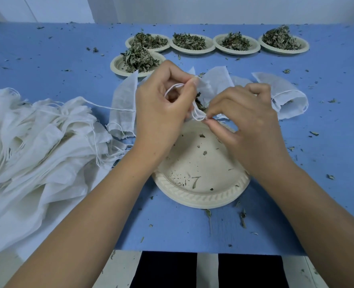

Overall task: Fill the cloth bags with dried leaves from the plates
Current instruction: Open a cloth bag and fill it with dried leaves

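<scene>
Left hand (163,104): curled in tight, thumb and forefinger pinching the white drawstring (173,87), and a loop of it arcs up through the grip.
Right hand (244,115): fingers folded under, fingertips (208,121) nipping the lower end of that same string where it doubles back.
Cloth bag (215,82): just beyond both sets of fingers, mouth bunched up between the two hands, cloth fanning away past the knuckles.
Dried leaves (200,101): a dark clump peeks out at the bag's mouth, between left thumb and right fingertips. How full the bag is I can't tell, as the hands cover most of it.
Near plate (201,197): directly under the fingers, carrying only crumbs.
Nearest heaped plate (115,66): just past the left knuckles, piled with leaves.
Back row of plates (192,51): four more, heaped, well beyond the fingers.
Flat bag (124,104): right beside the left hand's outer edge.
Open bag (288,96): just outside the right knuckles, lying on its side.
Bag pile (37,146): well out to the left of the left wrist.
Table (327,142): blue and flecked with leaf bits all around the hands.
</scene>
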The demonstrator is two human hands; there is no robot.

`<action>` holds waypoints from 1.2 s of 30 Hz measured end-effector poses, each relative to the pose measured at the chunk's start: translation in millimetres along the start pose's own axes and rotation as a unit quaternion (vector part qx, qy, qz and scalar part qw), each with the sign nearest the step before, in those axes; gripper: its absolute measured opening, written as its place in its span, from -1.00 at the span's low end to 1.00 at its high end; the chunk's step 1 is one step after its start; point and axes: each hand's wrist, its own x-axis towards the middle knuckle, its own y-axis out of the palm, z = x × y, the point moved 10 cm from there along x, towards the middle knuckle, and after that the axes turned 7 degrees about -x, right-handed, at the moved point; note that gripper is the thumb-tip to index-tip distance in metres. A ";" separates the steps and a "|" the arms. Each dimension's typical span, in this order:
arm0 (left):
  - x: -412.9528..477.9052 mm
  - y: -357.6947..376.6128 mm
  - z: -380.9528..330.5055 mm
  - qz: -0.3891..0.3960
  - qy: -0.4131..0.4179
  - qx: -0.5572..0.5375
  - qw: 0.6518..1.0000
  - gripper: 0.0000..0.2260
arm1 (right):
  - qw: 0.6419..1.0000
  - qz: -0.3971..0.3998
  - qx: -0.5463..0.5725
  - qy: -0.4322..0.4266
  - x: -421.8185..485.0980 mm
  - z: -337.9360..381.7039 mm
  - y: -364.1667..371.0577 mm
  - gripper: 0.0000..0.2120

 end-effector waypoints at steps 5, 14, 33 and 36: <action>-0.6 5.1 0.4 0.024 0.002 0.010 1.000 -0.77 | 0.997 0.062 0.050 -0.011 -0.9 11.7 12.8 -0.89; 4.5 -12.9 6.7 -0.040 -0.008 0.014 0.999 -0.78 | 0.969 -0.014 0.196 0.150 1.2 -41.2 -11.1 -0.88; 4.0 -5.6 10.9 -0.012 -0.023 0.021 0.999 -0.79 | 0.974 -0.046 0.143 0.167 -3.8 -44.2 -10.3 -0.94; 1.0 6.8 8.8 0.034 -0.013 0.034 0.999 -0.79 | 0.989 -0.079 0.061 0.112 0.3 -30.4 -17.8 -0.95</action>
